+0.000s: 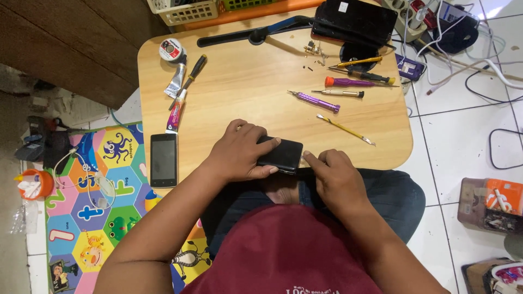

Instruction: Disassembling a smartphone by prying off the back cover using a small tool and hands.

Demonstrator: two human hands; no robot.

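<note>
My left hand grips a black phone lying at the near edge of a small wooden table, fingers curled over its top and left end. My right hand sits at the phone's right end, with a fingertip pressed against its edge. Whether it holds a small tool I cannot tell.
A second black phone lies at the table's left corner. Purple screwdrivers, an orange-capped one, a yellow pry tool, a black screwdriver, glue tubes, a solder roll and small screws lie across the top. Cables cover the tiled floor at right.
</note>
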